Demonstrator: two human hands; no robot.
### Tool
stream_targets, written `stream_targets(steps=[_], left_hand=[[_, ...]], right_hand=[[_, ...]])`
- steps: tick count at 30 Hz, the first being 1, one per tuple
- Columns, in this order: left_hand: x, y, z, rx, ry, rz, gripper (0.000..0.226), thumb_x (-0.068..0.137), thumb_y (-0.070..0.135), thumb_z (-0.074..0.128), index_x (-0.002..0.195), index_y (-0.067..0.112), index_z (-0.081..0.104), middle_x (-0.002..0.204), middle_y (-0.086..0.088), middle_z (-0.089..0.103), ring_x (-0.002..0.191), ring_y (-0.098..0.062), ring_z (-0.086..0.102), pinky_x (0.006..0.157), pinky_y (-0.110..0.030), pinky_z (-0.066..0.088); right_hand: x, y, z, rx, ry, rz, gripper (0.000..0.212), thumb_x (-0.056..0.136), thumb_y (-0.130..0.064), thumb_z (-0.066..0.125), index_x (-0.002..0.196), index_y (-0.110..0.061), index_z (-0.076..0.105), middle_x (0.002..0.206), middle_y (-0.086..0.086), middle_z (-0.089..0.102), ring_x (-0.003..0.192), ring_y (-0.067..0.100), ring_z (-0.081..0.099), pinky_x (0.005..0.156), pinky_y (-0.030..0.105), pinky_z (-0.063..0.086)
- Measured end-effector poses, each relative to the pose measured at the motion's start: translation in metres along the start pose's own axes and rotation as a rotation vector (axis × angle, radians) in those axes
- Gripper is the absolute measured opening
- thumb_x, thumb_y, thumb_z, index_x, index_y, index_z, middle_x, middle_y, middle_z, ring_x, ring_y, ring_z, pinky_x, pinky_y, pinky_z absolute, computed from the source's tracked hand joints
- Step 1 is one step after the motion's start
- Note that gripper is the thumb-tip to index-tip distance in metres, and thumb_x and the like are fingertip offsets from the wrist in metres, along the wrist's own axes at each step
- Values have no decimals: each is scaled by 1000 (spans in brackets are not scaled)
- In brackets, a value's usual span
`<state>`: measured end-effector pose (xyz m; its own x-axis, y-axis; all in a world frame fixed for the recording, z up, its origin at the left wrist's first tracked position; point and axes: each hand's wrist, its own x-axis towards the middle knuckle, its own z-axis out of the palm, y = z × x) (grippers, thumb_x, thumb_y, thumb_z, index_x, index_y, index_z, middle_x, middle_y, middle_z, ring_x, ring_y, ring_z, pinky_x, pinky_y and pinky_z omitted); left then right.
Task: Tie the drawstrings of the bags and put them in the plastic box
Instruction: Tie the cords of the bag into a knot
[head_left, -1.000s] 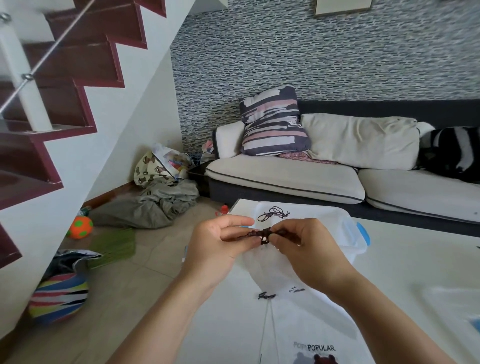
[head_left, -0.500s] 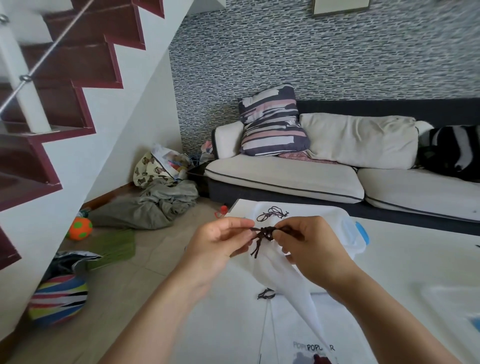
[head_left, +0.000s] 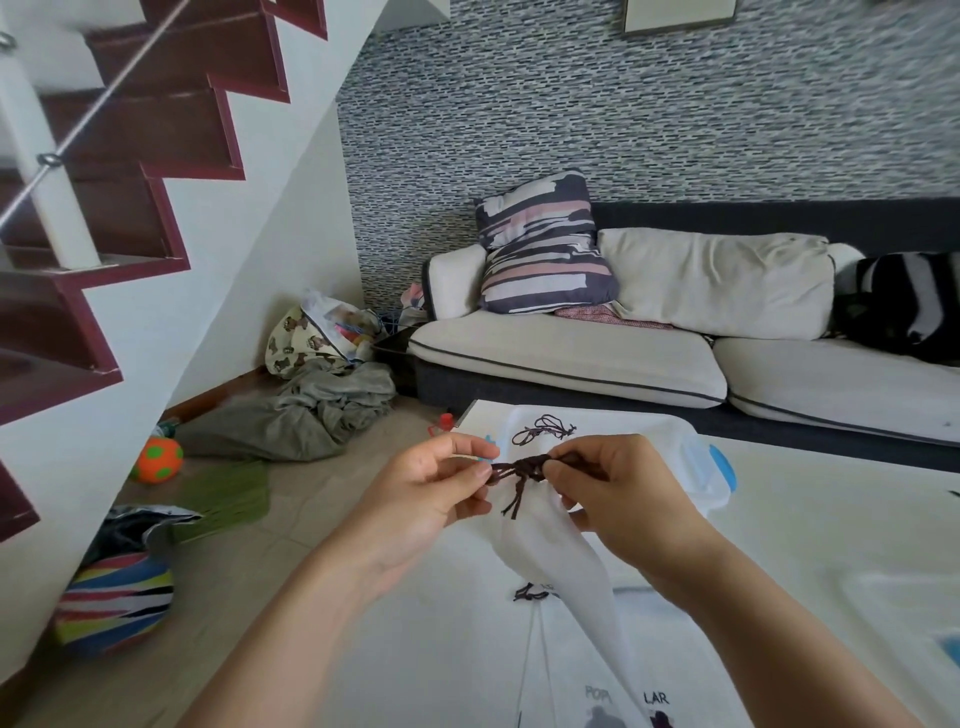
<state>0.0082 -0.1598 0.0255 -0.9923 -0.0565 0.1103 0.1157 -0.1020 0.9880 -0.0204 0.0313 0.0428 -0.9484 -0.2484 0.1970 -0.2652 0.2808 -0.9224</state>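
Already one tied bag (head_left: 545, 431) lies in the box (head_left: 701, 462); behind it both hands, left (head_left: 431, 499) and right (head_left: 623, 493), pinch another bag's (head_left: 561, 551) drawstring (head_left: 519, 467), knot unfinished

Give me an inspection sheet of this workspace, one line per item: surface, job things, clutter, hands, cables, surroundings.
Surface: white table, bags lying on it.
Job's things: white bag held up by its dark drawstring; plastic box behind it, a tied bag inside; printed bag flat near the table's front.
Clutter: grey cloth, two balls on the floor.
Hands: left hand and right hand each pinch the drawstring.
Cables: nothing seen.
Surroundings: sofa with cushions, staircase.
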Motion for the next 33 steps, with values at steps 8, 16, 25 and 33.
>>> stream_targets(steps=[8,16,25,33], left_hand=[[0,-5,0,456,61,336,34,101,0,50,93,27,69,97,2,68,93,-12,66,86,-23,54],[2,-9,-1,612,104,466,26,102,1,48,103,19,66,98,-2,70,89,-11,72,84,-33,60],[5,-8,-8,864,15,582,30,99,-3,48,101,12,74,95,13,58,84,-1,67,79,-19,57],[6,-13,-5,1033,6,586,27,99,-1,51,100,16,72,98,6,59,86,-6,66,77,-15,50]], right_hand=[[-2,-4,-3,170,-63,64,13,92,-1,67,83,0,77,64,7,58,58,14,52,66,28,61],[-2,-3,-18,183,-94,128,5,86,0,73,84,-1,77,66,6,66,58,11,56,57,18,52],[3,2,-21,-105,-101,89,16,90,-7,70,76,-2,75,59,2,60,52,7,55,68,30,62],[6,6,-18,-318,-233,113,27,98,-12,59,73,-6,63,64,0,53,55,8,56,57,15,52]])
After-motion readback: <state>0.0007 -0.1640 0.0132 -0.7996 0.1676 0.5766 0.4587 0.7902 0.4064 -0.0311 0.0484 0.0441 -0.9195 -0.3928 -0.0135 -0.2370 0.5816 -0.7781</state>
